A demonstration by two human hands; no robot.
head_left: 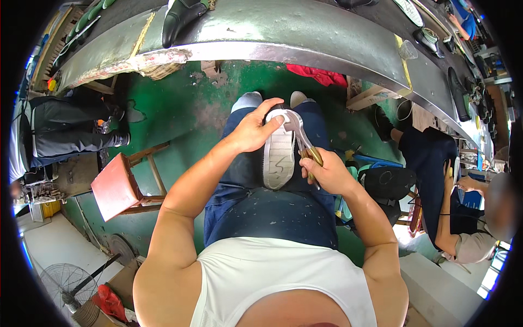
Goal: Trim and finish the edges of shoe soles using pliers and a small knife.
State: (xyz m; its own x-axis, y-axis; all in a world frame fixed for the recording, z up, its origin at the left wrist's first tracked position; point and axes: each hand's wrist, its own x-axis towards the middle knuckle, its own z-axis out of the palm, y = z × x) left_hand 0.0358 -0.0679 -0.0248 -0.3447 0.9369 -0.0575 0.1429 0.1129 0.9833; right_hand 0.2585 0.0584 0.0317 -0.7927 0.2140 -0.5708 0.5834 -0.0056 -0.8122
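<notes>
Left hand [253,129] gripping the far end of a shoe [278,158], sole up over the lap [272,218]; right hand [331,174] closed round pincers [303,139], head at the shoe's far end. Left, red stool [115,187]; far, metal bench [261,32].

Shoe workshop around you: upturned shoe [279,163] in your left hand [251,129], pincers [303,140] in your right hand [331,173], more shoes [177,24] along metal-topped bench [272,27], seated co-worker [430,163], worn green floor [169,98].
</notes>
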